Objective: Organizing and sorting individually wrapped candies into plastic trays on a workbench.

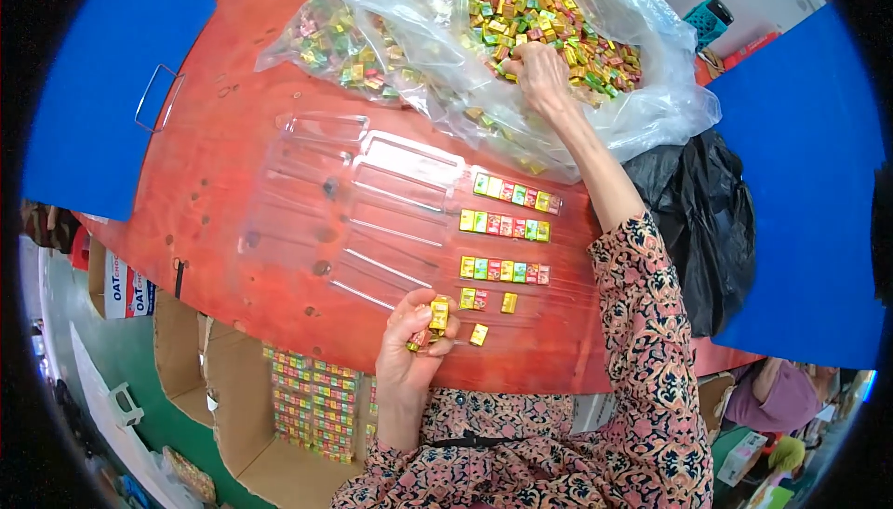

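Observation:
Close to the table's front edge, my left hand (409, 334) is closed around a few small wrapped candies; a yellow candy (439, 313) shows at its fingertips. My right hand (541, 73) reaches far forward into a large clear plastic bag (423, 6), its fingers curled down into a heap of candies (530, 6) in yellow, green and red. What those fingers grip is hidden. Between the hands lies a clear plastic tray (395, 216) with long slots. Rows of candies (505, 270) fill slots on its right side. Near my left hand are a short row (473, 300) and two single candies (479, 334).
Beneath the red table (223, 174) stands a cardboard box (242, 416) with packed candy trays (316, 407). A black plastic bag (702, 230) lies right of my right arm. Blue panels (800, 193) flank the table. Another person (777, 397) is at the lower right.

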Available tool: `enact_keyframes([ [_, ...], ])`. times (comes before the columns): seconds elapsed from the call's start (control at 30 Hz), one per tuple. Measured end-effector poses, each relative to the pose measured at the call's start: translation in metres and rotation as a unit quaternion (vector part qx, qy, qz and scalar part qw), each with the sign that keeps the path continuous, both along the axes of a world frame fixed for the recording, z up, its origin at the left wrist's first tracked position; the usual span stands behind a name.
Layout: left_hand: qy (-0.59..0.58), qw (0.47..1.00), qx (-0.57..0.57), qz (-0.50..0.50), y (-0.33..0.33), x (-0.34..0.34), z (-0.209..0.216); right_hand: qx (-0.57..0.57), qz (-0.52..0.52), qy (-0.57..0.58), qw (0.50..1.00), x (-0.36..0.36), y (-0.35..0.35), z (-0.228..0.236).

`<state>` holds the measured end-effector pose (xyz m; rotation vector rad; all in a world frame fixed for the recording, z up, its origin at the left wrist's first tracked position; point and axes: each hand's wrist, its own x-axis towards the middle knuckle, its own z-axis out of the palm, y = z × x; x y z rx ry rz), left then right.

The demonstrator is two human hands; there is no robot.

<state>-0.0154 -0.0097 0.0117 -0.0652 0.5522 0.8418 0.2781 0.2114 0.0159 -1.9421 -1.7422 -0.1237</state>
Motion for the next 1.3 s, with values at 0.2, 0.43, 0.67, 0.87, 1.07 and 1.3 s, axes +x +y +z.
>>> enact_keyframes([
  [0.2, -0.007, 1.000, -0.004, 0.021, 0.007, -0.009, -0.003, -0.029, -0.011, -0.029, 0.999, -0.003, 0.007, -0.009],
  [0.43, -0.029, 1.000, -0.003, 0.009, 0.004, -0.002, -0.007, 0.034, 0.022, 0.048, 0.998, -0.001, -0.001, -0.008],
  [0.67, -0.012, 1.000, -0.012, 0.013, 0.002, -0.006, -0.007, 0.017, 0.013, 0.004, 1.000, 0.025, -0.021, 0.019],
  [0.87, -0.023, 1.000, -0.009, 0.012, -0.002, -0.008, -0.009, -0.057, -0.126, -0.024, 0.990, 0.085, -0.047, 0.016],
  [1.07, -0.016, 1.000, -0.010, 0.010, 0.000, -0.009, -0.007, -0.022, -0.144, -0.080, 0.986, 0.116, -0.036, -0.010],
  [1.3, -0.046, 0.997, -0.023, 0.053, -0.002, -0.029, -0.013, -0.009, -0.125, 0.020, 0.992, 0.113, -0.037, -0.014],
])
